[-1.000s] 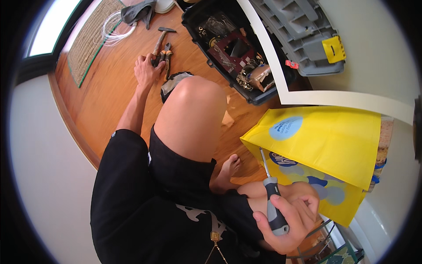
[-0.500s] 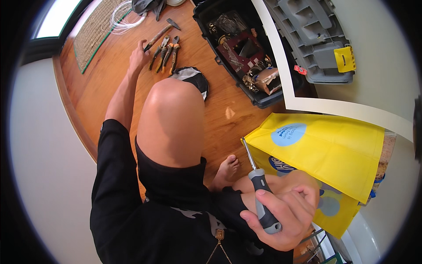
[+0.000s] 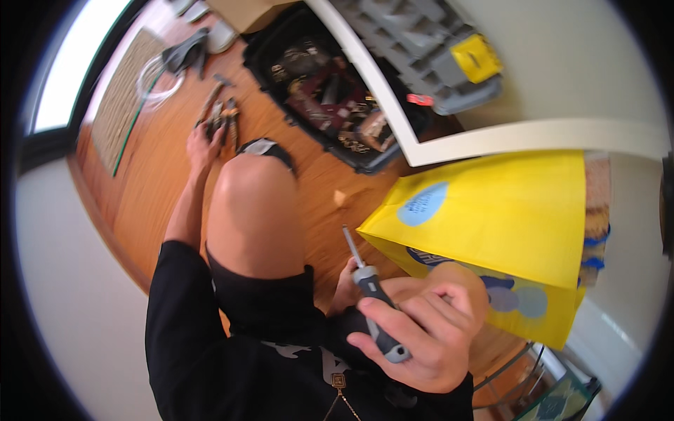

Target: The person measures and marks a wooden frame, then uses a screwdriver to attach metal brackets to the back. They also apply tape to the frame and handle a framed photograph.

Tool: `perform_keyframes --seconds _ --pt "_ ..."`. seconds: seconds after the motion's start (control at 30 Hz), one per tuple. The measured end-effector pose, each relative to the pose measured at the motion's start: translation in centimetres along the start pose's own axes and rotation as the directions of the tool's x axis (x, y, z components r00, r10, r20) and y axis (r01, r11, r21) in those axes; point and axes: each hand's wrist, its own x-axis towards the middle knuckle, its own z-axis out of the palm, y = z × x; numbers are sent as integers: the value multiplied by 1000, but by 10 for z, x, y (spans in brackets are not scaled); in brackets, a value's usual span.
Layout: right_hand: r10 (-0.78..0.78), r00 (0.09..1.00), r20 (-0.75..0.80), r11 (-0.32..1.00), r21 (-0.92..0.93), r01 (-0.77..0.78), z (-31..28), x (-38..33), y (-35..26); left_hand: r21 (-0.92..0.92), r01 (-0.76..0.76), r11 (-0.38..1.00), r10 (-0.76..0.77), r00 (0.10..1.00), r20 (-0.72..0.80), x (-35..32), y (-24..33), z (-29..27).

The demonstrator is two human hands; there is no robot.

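- Left hand [image 3: 202, 147] has moved closer to the pliers [image 3: 232, 116], on the floor [image 3: 140, 203] beside the hammer [image 3: 208, 102]; whether its grip is closed, I cannot tell.
- Screwdriver [image 3: 375, 295] stays clamped in the right hand [image 3: 421, 333], so only the left is reaching.
- Yellow bag [image 3: 505, 210] stands nearby.

Bent at both knees [image 3: 253, 189], with left arm [image 3: 184, 214] extended forward, with left hand [image 3: 203, 147] far ahead, with right hand [image 3: 430, 337] curled before torso [image 3: 281, 382].
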Motion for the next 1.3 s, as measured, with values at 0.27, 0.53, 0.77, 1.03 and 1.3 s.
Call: perform_keyframes --seconds 0.27,0.53,0.77,1.03,1.3 --pt "-7 999 -45 996 84 11 12 -1 6 -288 86 954 -29 980 195 17 -27 2" --pt "27 996 -84 987 162 -13 20 -7 8 -135 -448 884 409 879 -244 31 -29 10" --pt "358 932 -54 900 288 -329 19 1 8 -553 107 827 143 910 390 -58 101 -56" --pt "582 784 -215 621 740 -259 58 -68 -41 -594 25 804 416 691 592 -72 186 -241" --pt "818 523 239 -225 970 -92 17 -198 -227 -509 82 857 486 201 850 -190 271 -426"
